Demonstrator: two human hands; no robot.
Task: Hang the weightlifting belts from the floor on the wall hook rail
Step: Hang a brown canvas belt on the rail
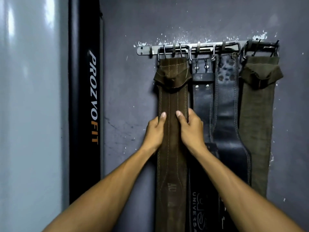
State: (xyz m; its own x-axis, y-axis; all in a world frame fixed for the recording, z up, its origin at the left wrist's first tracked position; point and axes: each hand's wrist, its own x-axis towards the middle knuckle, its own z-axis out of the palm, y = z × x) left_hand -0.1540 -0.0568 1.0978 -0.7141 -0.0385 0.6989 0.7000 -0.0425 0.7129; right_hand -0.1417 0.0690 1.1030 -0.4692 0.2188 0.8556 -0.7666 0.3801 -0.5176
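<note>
A: On the grey wall point(167, 22), flaking paint is being shown just above the hook rail point(192, 48). Left of the rail, a black padded column point(84, 97) lettered PROZVOFIT is standing upright, and a pale glossy panel point(30, 97) is being seen further left.

B: And what is being hung from the rail?

A: Four belts are hanging side by side by their buckles. The brown suede belt point(172, 164) is hanging from the rail's left end; two black leather belts point(224, 114) are hanging under its middle, the lower one lettered UNIVERSAL; an olive belt point(257, 123) is hanging from its right end.

B: The hands?

A: Below the rail, the brown suede belt is being gripped at both edges: the left hand point(154, 129) is closed on its left edge, the right hand point(190, 128) on its right edge, thumbs pressed on the front. Part of the nearer black belt is being covered by the right forearm.
</note>
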